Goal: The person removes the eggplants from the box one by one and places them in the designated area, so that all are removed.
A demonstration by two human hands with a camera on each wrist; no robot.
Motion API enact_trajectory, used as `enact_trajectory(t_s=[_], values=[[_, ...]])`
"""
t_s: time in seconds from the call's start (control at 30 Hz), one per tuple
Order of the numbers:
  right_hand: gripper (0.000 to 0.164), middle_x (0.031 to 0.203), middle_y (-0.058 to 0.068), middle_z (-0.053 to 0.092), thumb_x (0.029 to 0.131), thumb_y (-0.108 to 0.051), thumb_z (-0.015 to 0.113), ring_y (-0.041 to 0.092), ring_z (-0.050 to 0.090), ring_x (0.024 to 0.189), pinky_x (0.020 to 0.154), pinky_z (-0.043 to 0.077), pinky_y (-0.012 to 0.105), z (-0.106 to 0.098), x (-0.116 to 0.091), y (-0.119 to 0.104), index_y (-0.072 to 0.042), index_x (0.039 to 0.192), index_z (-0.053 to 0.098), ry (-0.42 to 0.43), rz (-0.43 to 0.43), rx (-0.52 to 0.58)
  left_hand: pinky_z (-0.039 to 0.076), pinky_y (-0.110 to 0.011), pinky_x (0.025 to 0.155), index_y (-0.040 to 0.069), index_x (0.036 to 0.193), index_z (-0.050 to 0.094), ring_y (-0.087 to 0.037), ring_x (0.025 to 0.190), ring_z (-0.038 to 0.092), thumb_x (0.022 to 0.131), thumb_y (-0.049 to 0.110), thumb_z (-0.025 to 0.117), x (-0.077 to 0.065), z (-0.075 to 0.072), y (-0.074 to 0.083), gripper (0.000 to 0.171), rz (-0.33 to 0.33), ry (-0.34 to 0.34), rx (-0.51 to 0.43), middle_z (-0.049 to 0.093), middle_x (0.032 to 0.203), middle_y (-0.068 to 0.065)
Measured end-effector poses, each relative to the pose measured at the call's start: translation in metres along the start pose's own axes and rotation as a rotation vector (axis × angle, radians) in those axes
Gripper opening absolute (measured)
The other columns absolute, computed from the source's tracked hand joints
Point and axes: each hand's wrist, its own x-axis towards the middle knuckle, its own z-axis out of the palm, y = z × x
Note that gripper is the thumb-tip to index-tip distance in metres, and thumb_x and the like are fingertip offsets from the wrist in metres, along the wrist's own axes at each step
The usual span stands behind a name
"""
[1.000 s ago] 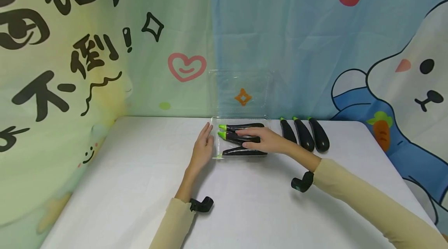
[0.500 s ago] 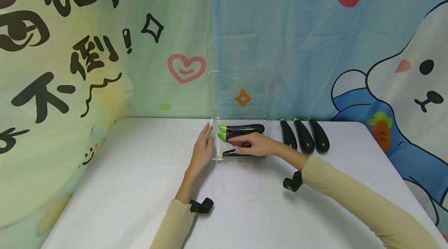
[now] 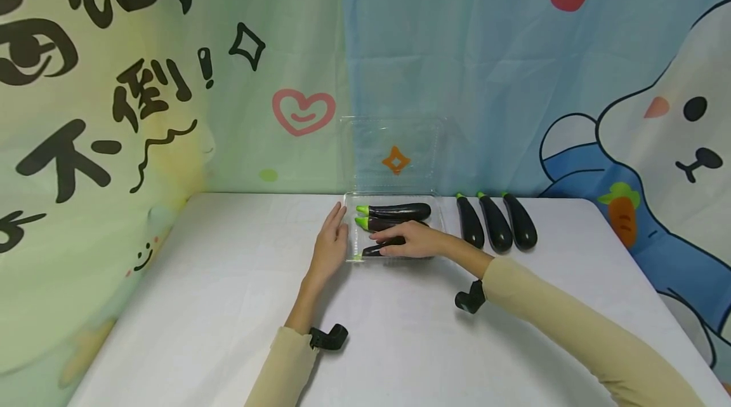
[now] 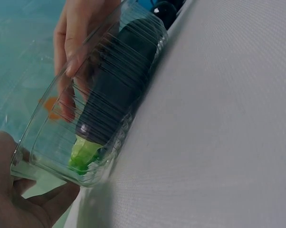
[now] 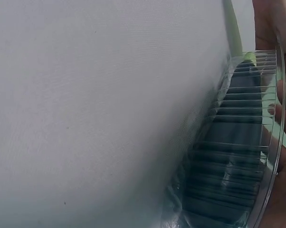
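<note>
A clear plastic clamshell box (image 3: 440, 210) stands near the table's back edge with its see-through lid (image 3: 365, 140) raised behind it. Inside lie three eggplants side by side: a back one (image 3: 400, 211), a middle one (image 3: 377, 223) and a front one (image 3: 374, 250). My left hand (image 3: 331, 239) rests against the box's left wall, fingers extended. In the left wrist view, that hand touches the box corner. Reaching in from the right, my right hand (image 3: 414, 240) holds the front eggplant between thumb and fingers. It covers much of the front eggplant and part of the middle one.
Right of the box lie three more eggplants, the nearest (image 3: 471, 221), a middle one (image 3: 495, 223) and a far one (image 3: 520, 221). A white cloth covers the table (image 3: 257, 280). A printed curtain (image 3: 485, 77) hangs right behind it.
My right hand has moved from over the middle eggplant toward the front and left, down to the front eggplant. My left hand has stayed at the box's left side.
</note>
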Motion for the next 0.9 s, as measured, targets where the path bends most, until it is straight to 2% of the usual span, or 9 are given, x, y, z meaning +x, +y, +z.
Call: enact_trajectory(t_s=[0.3, 0.5, 0.77, 0.9], values=[[0.043, 0.136, 0.006, 0.061, 0.096, -0.035, 0.058, 0.026, 0.057, 0.126, 0.102, 0.05, 0.044, 0.0043, 0.0058, 0.0003, -0.014, 0.133, 0.061, -0.004, 0.014, -0.008, 0.026, -0.044, 0.121, 0.006, 0.146, 0.043, -0.023, 0.147, 0.029, 0.102, 0.014, 0.039, -0.0005, 0.0003, 0.0007, 0.045, -0.006, 0.002, 0.005, 0.033, 0.159, -0.004], [0.036, 0.13, 0.007, 0.065, 0.094, -0.03, 0.062, 0.022, 0.065, 0.111, 0.089, 0.054, 0.035, 0.0037, 0.0072, -0.0011, -0.017, 0.128, 0.066, -0.002, 0.057, 0.01, 0.026, -0.044, 0.121, 0.005, 0.146, 0.042, -0.024, 0.147, 0.029, 0.102, 0.013, 0.039, -0.0002, 0.001, 0.001, 0.045, -0.003, -0.003, 0.002, 0.032, 0.159, -0.006], [0.035, 0.128, 0.008, 0.066, 0.093, -0.022, 0.063, 0.025, 0.064, 0.114, 0.09, 0.055, 0.035, 0.0044, 0.008, -0.0018, -0.014, 0.127, 0.066, 0.01, 0.011, 0.0, 0.027, -0.045, 0.121, 0.006, 0.146, 0.042, -0.024, 0.147, 0.03, 0.102, 0.015, 0.038, 0.0001, 0.0001, 0.0005, 0.045, -0.001, 0.003, 0.005, 0.033, 0.159, -0.006], [0.034, 0.125, 0.01, 0.067, 0.094, -0.019, 0.062, 0.027, 0.064, 0.116, 0.096, 0.054, 0.04, 0.0002, 0.0076, -0.0058, -0.009, 0.127, 0.066, 0.041, -0.052, -0.015, 0.026, -0.045, 0.121, 0.006, 0.146, 0.043, -0.024, 0.147, 0.03, 0.102, 0.015, 0.039, 0.0004, -0.0009, 0.0008, 0.045, -0.005, 0.002, 0.008, 0.033, 0.158, -0.006]])
